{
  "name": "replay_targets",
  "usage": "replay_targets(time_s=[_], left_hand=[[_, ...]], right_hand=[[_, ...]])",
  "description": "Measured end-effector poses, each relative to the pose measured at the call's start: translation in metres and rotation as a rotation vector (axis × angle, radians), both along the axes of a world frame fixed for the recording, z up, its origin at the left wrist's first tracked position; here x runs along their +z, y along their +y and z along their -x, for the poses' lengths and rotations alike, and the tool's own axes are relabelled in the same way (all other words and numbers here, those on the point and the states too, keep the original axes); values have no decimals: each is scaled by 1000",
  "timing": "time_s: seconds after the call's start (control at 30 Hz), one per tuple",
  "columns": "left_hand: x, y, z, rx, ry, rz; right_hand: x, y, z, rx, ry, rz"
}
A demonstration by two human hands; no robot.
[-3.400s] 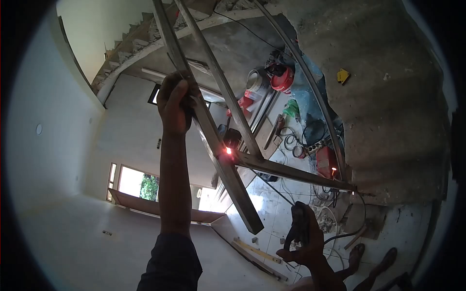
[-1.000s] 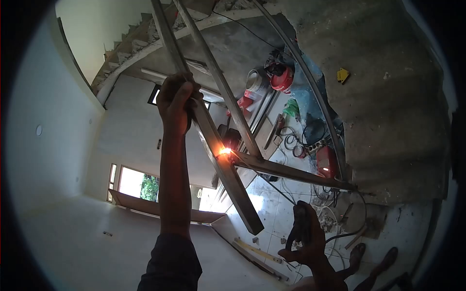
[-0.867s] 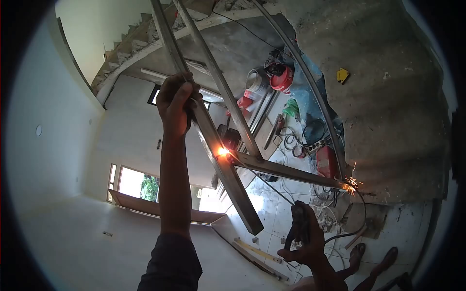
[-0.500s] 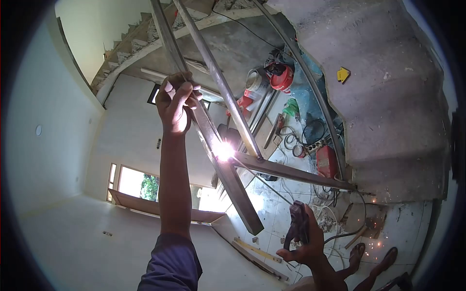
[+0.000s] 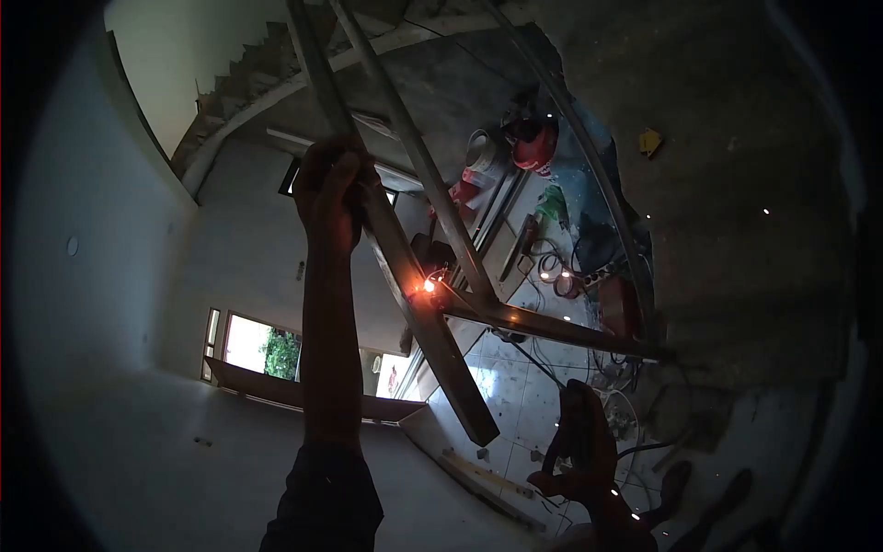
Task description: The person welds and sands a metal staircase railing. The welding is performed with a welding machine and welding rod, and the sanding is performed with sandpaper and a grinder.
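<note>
My left hand is closed round the upper part of a long square metal tube, which slants down to the right. A second tube meets it from the right, and an orange glowing weld spot shows at their joint. In my right hand, lower right, is a dark welding electrode holder. A thin welding rod runs from it up-left toward the joint; its tip is hard to make out in the dim light. A slanted bar also reaches the second tube.
A curved metal bar rises at the right beside a concrete stair surface. A yellow welding magnet lies on it. Below are a red bucket, a red box, cables and a person's feet. Sparks are scattered about.
The bright arc at the joint has gone out, leaving an orange glow, and the scene has darkened. My right hand has shifted slightly right. My left hand stays on the tube.
</note>
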State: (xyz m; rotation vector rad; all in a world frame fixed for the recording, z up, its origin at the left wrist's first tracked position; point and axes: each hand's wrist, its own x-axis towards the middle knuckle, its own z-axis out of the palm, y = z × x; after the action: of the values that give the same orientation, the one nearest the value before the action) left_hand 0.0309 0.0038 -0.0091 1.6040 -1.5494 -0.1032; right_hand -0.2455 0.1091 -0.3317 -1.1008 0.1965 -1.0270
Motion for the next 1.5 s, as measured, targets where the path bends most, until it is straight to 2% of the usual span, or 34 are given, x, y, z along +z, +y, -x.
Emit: replay_targets(time_s=[0.07, 0.2, 0.3, 0.4, 0.7, 0.77, 0.83, 0.87, 0.97, 1.03, 1.1, 1.13, 1.23, 1.43, 1.5], left_hand=[[0, 0, -2, 4, 18, 9], [1, 1, 0, -33, 46, -9], [0, 0, 1, 3, 23, -10], [0, -1, 1, -27, 29, 3], [-1, 0, 4, -19, -42, -35], [0, -2, 8, 78, -111, -20], [-1, -1, 5, 38, -47, -23], [-1, -1, 5, 35, -81, -23], [-2, -1, 8, 35, -90, -16], [-2, -1, 10, 59, -102, -27], [-1, -1, 8, 32, -131, -37], [-2, -3, 3, 35, -26, 14], [-2, -2, 2, -16, -83, -13], [0, -1, -2, 0, -59, -30], [-2, -1, 0, -18, -61, -32]], right_hand=[[-1, 6, 2, 250, -5, -289], [-7, 10, -2, 255, 8, -296], [-7, 8, -4, 143, 72, -118], [-4, 8, -7, 89, 34, -102], [-3, 7, -6, 171, 87, -160], [-3, 7, -8, 204, 27, -224], [-3, 6, -8, 217, 9, -251], [-5, 8, -9, 127, 28, -158], [-8, 8, -6, 75, 65, -67], [-8, 8, -3, 200, 94, -116], [-7, 8, -5, 206, 36, -177], [-7, 10, -6, 189, -21, -202], [-6, 12, -7, 184, -123, -275], [3, 6, -6, 237, -141, -383], [5, 2, -4, 352, -51, -388]])
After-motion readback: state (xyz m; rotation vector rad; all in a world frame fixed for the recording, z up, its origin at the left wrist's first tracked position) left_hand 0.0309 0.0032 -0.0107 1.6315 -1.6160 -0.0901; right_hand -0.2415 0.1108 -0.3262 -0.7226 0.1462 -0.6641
